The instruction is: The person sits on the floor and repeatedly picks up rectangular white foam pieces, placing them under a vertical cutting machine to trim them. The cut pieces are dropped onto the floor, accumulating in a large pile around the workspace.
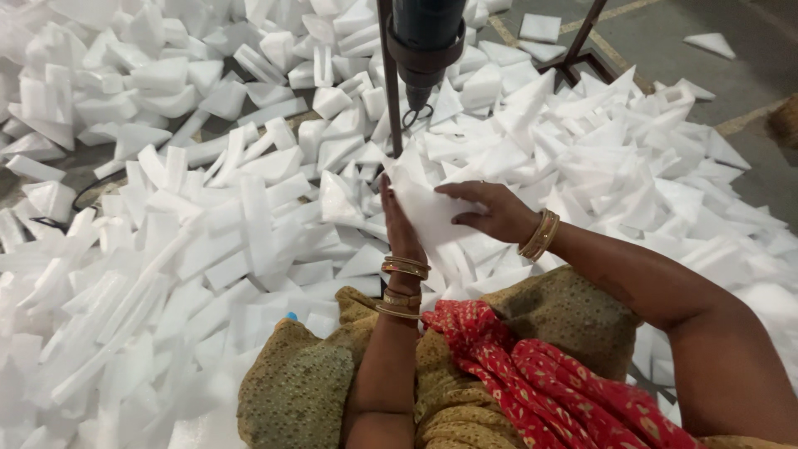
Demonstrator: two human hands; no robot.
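Here, a flat sheet of white foam, matte and soft-edged with a roughly wedge-like outline, is held between two bare hands just below a dark power tool. The left hand stands edge-on against the sheet's left side, its fingers straight and pressed along the foam; how far they wrap behind it cannot be made out. The right hand lies on top of the sheet, fingers bent and clasping its upper face and edge. The sheet sits in front of the person's knees, over the heap, almost under the tool's tip.

The tool is a dark cylinder with a collar and a narrow point, hung on a thin upright metal rod; its top is cut off by the frame. A second slanted dark bar stands farther right.

All around lies a pile of white foam offcuts: strips, wedges, triangles and blocks, too many to count, hiding most of the grey floor. Three loose pieces lie apart on that floor at upper right.

Gold bangles ring the left wrist, in two groups, four at least; the right wrist carries a stack whose number is hard to tell. An olive dotted garment and a red patterned cloth cover the lap. A dark cord shows partly between the scraps at left.
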